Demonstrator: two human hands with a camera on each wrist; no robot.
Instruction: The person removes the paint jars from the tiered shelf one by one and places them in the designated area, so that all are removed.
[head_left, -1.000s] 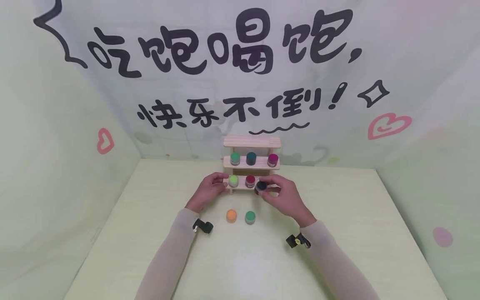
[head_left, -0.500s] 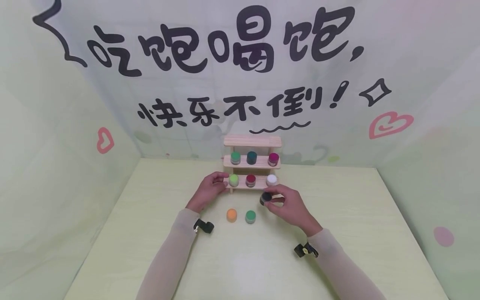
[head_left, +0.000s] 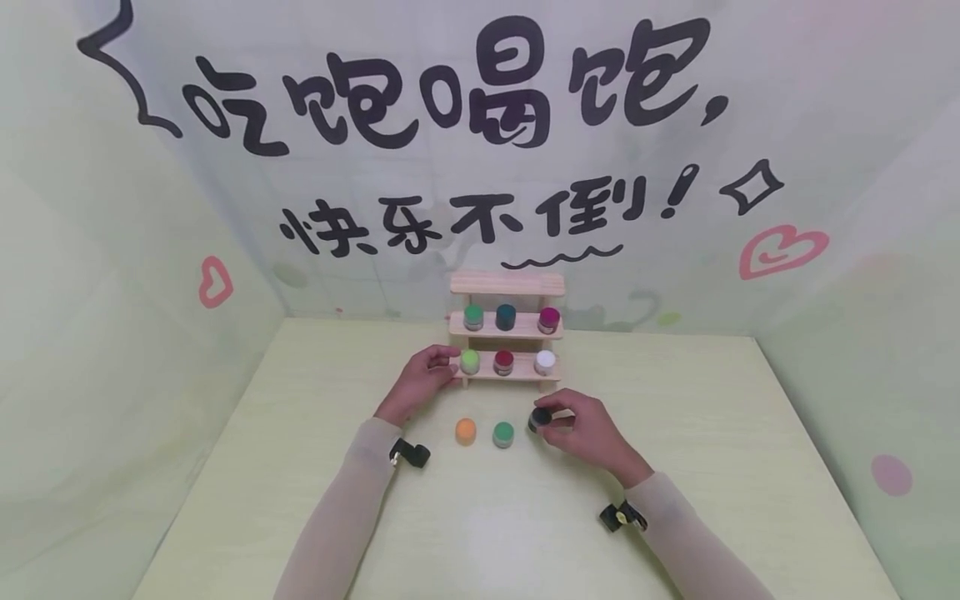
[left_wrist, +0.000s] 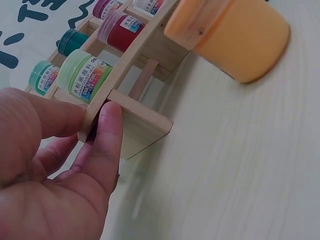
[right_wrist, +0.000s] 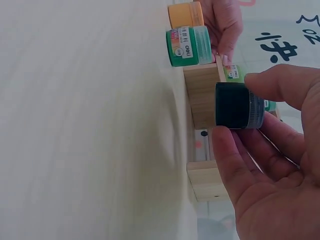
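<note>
Black jar (head_left: 539,418) upright, lid up

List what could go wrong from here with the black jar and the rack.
1. The right hand pinches the black jar with fingertips only; it might slip and roll into the green jar or orange jar beside it.
2. The left hand grips just one end of the wooden rack; a tug could tilt it and spill the shelved jars.

black jar (head_left: 538,417) in right hand (head_left: 588,427), now off the rack's lower shelf (head_left: 510,377), down beside green jar (head_left: 503,433)
</note>
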